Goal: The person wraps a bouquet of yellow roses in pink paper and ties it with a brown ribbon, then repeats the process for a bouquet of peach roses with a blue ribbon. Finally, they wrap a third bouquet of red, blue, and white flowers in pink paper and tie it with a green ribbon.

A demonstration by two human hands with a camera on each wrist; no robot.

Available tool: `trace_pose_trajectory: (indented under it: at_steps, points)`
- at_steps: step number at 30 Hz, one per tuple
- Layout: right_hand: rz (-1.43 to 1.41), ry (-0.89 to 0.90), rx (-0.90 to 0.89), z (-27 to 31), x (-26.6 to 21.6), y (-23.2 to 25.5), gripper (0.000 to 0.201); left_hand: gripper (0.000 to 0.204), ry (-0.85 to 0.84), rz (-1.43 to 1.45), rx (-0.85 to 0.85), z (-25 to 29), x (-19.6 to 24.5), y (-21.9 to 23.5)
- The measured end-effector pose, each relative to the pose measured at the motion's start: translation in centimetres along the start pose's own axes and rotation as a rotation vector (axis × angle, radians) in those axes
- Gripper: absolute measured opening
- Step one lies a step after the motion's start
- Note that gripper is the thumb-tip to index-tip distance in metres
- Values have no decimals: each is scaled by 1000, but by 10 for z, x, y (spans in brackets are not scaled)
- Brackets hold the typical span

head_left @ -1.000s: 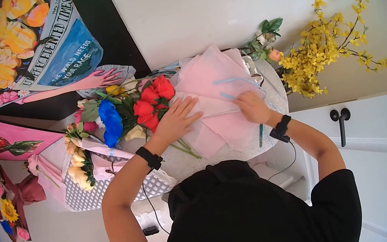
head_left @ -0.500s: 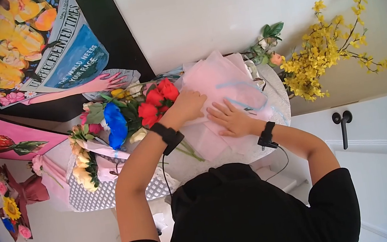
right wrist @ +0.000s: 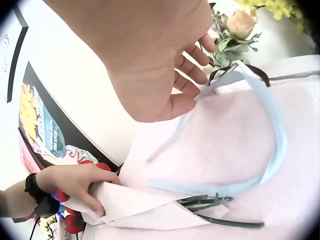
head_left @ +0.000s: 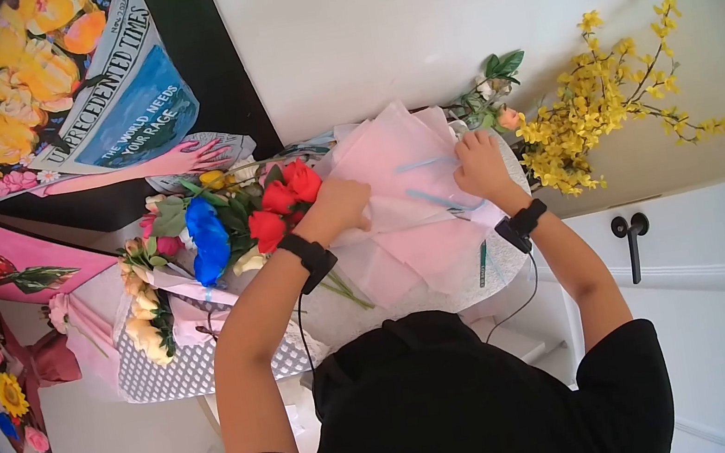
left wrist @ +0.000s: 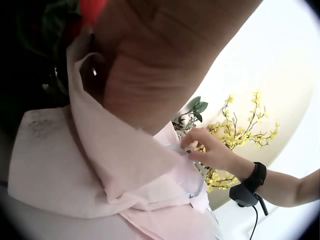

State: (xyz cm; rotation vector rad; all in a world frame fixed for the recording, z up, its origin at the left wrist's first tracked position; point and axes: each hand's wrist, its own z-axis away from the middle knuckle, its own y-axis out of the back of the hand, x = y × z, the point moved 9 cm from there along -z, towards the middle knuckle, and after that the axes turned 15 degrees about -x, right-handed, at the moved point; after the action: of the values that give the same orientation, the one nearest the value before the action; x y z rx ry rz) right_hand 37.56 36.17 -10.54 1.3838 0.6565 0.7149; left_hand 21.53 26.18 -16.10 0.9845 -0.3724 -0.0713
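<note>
My left hand (head_left: 343, 207) grips a fold of pale pink wrapping paper (head_left: 389, 149), just right of the red roses (head_left: 281, 196). In the right wrist view, the folded paper lies around several cut green stems (right wrist: 210, 204). A light blue ribbon (right wrist: 281, 135) curves in a loop over the sheets. At the far right edge of the paper, my right hand (head_left: 482, 166) pinches the ribbon between curled fingers and thumb. The left wrist view shows the paper (left wrist: 120, 155) wrapped up against my left palm.
Blue flowers (head_left: 209, 238) and cream roses (head_left: 147, 320) lie at the left. A dark green stick (head_left: 484, 265) rests near the table's front right. Yellow branches (head_left: 573, 129) stand at the back right, next to the wall.
My left hand went from lying spread on the paper to gripping a fold of it. My right hand pressed on the sheets, then moved up and right to the ribbon.
</note>
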Motion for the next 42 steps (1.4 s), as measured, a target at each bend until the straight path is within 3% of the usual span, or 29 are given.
trace_pose_trajectory:
  at_steps: [5, 8, 10, 11, 13, 14, 16, 17, 19, 20, 22, 23, 25, 26, 28, 29, 31, 35, 37, 38, 40, 41, 42]
  points:
    - [-17, 81, 66, 6, 5, -12, 6, 41, -28, 18, -35, -4, 1, -12]
    - [-231, 79, 119, 0, 8, 6, 5, 37, -48, 6, -75, -1, 7, -14]
    - [-546, 86, 188, -3, 10, 28, 6, 34, -59, 11, -60, 7, 10, -8]
    - [-547, 86, 189, -5, 3, 41, 6, 34, -57, 9, -60, 12, 12, -4]
    - [-1027, 0, -36, -16, -2, 43, 9, 31, -138, -16, -14, 25, 22, 9]
    - [-1028, 3, -35, -18, -12, 62, 9, 31, -135, -17, -13, 33, 25, 15]
    - [-1008, -150, -368, -21, -30, 59, 9, 27, -222, -132, 75, 53, 43, 35]
    - [-1010, -148, -368, -27, -32, 55, 9, 27, -220, -132, 73, 60, 46, 43]
    - [-545, 277, -460, -42, -68, 47, 14, 22, -308, -322, 193, 82, 65, 63]
    - [-547, 282, -458, -47, -72, 38, 14, 22, -304, -323, 192, 89, 68, 71]
    - [-351, 624, -760, -37, -115, 6, 18, 17, -331, -449, 310, 108, 80, 90]
    - [-349, 630, -759, -38, -128, 11, 18, 17, -324, -449, 311, 110, 82, 94]
    - [-598, 726, -1105, -17, -161, 6, 14, 16, -329, -545, 178, 107, 86, 87]
    - [-597, 733, -1108, -18, -165, 4, 14, 16, -323, -541, 176, 108, 86, 89]
    - [-929, 707, -1666, 14, -178, -12, 8, 16, -320, -549, 63, 106, 84, 83]
    - [-924, 716, -1672, 13, -178, -17, 8, 16, -312, -544, 60, 106, 82, 84]
    - [-1149, 721, -1847, 23, -182, -14, 5, 17, -344, -513, -49, 103, 81, 77]
    - [-1054, 578, -1725, 25, -191, -25, 25, 21, -335, -484, -117, 81, 80, 63]
    - [-1020, 371, -1434, 7, -186, -51, 49, 26, -314, -518, -261, 65, 74, 46]
    - [-1017, 372, -1437, 6, -183, -65, 49, 26, -312, -515, -260, 56, 68, 36]
    - [-1086, 110, -1436, 2, -159, -102, 60, 31, -305, -372, -163, 37, 54, 25]
    - [-1082, 113, -1435, 1, -156, -106, 60, 31, -301, -372, -161, 27, 47, 9]
    - [-1077, 91, -1401, 0, -151, -110, 57, 31, -370, -328, 169, 26, 50, 17]
